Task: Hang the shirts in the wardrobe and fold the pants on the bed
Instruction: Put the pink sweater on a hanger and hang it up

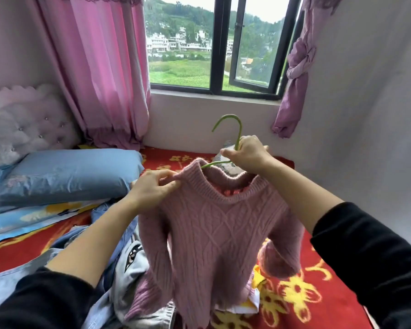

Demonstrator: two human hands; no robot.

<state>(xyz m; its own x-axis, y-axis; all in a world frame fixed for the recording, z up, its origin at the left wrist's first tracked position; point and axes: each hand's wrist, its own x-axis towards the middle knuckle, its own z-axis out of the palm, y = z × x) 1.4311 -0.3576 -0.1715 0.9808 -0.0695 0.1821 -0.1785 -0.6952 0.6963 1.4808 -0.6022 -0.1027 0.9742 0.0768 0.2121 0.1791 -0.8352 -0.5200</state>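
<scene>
At the centre of the frame a pink cable-knit sweater hung upright, front toward the camera, its hem reaching down to the clothes at the bottom edge; its sleeves drooped at either side. A green hanger sat in its neck opening, one arm slanting out of the collar, the hook rising above it toward the window sill. The right hand, just right of centre, had its fingers curled round the hanger's stem below the hook and carried the load; the left hand, left of centre, pinched the knit between thumb and fingers at the shoulder beside the ribbed collar. Both forearms were bare, with black sleeves pushed up at the lower corners.

Under the sweater lay a bed covered in red cloth with yellow flowers; at the lower left a heap of denim garments and a grey garment lay rumpled on it, touching the sweater's lower edge. A blue pillow rested at mid-left before a tufted headboard; a pink curtain hung in the upper left, a window with a dark frame filled the top centre, and a knotted curtain hung at the upper right.
</scene>
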